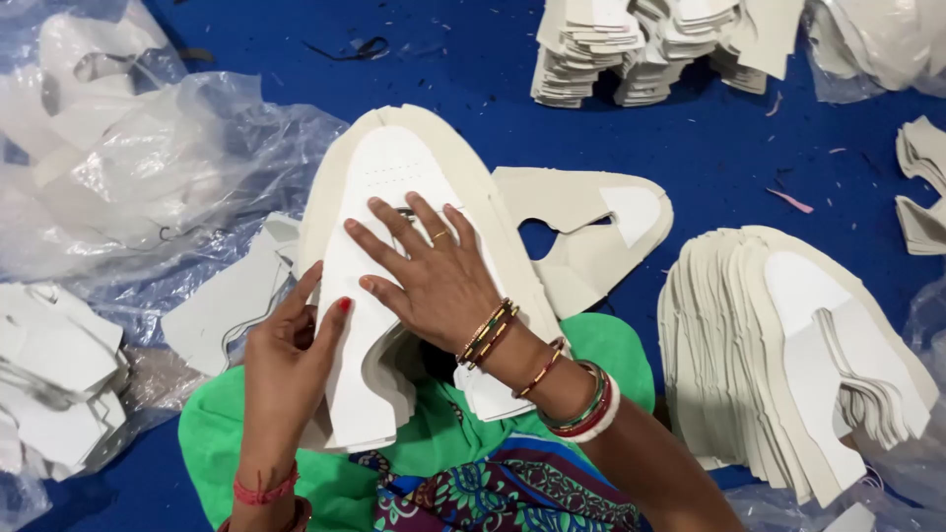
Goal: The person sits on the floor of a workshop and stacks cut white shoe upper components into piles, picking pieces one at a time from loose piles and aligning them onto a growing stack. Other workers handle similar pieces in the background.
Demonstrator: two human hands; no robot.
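A white horseshoe-shaped cut piece (379, 197) lies on a larger beige piece (434, 128) of the same shape, both resting over my lap. My right hand (434, 276) lies flat on the white piece, fingers spread, pressing it down. At the piece's left leg, my left hand (291, 345) pinches the white edge between thumb and fingers. Bangles sit on both wrists. More white pieces (493, 394) peek out under my right wrist.
Another beige piece (581, 227) lies to the right on the blue floor (709, 148). A fanned stack of such pieces (788, 345) sits at right, more stacks (641, 44) at the top. Clear plastic bags with white cutouts (108, 177) fill the left side.
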